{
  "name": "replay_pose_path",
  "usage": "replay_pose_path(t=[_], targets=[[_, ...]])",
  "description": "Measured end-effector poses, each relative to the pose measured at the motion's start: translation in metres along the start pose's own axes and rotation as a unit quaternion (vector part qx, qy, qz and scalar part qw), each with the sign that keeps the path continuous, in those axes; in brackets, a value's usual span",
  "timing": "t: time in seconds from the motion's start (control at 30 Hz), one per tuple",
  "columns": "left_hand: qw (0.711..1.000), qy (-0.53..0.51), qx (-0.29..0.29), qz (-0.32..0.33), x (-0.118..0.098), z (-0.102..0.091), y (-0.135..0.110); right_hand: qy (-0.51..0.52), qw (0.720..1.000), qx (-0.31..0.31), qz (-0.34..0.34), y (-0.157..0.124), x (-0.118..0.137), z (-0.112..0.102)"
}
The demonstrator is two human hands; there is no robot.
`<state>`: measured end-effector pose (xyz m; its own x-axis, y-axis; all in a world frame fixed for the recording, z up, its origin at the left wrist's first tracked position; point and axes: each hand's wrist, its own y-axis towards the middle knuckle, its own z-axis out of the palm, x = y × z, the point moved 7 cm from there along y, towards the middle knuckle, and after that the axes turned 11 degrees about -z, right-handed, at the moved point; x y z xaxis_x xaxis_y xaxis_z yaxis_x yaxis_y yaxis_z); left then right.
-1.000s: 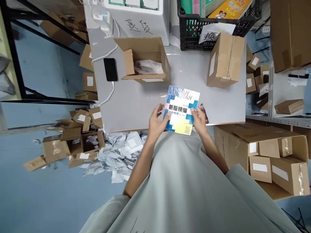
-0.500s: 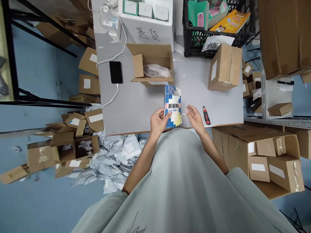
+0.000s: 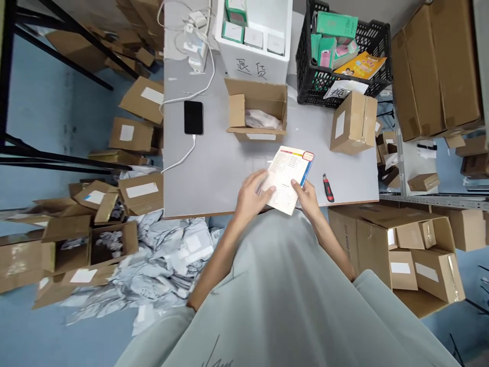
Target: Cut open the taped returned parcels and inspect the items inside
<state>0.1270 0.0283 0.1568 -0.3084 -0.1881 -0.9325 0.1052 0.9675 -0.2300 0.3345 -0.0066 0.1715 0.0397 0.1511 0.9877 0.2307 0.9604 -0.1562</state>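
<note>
Left hand (image 3: 250, 198) has its fingers loosely bent, thumb over the left edge of the book (image 3: 287, 176). Right hand (image 3: 307, 198) grips the other side, thumb on top, fingers mostly hidden. Book's tilted, pale printed face up, at the near edge of the table (image 3: 175, 188). Around that: phone (image 3: 193, 118) on a cable (image 3: 182, 161) off left, open box (image 3: 267, 108) just past the book (kinda blocking straight ahead tbh), knife (image 3: 328, 188) lying right of the right hand, then crate (image 3: 314, 86) with a taped box (image 3: 354, 124) in front.
</note>
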Motion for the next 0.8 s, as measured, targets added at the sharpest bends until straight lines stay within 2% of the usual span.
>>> replay_pose_path(t=[0.07,0.13,0.2,0.27,0.5,0.8], targets=[[0.995,-0.064,0.013,-0.071,0.019,-0.017,0.004,0.015,0.999,0.038,0.006,-0.006,0.01,0.0],[0.978,-0.142,0.084,-0.13,0.029,-0.022,0.001,0.02,0.998,0.065,0.009,-0.012,0.018,0.002],[0.952,-0.203,0.157,-0.169,0.031,-0.021,-0.005,0.019,0.997,0.071,0.005,-0.016,0.022,0.005],[0.935,-0.234,0.184,-0.19,0.028,-0.022,-0.011,0.018,0.998,0.063,-0.002,-0.018,0.022,0.008],[0.941,-0.239,0.151,-0.187,0.022,-0.035,-0.018,0.008,0.998,0.065,-0.014,-0.024,0.02,0.019],[0.946,-0.231,0.153,-0.17,0.001,-0.042,-0.026,-0.006,0.994,0.099,-0.035,-0.017,0.031,0.023]])
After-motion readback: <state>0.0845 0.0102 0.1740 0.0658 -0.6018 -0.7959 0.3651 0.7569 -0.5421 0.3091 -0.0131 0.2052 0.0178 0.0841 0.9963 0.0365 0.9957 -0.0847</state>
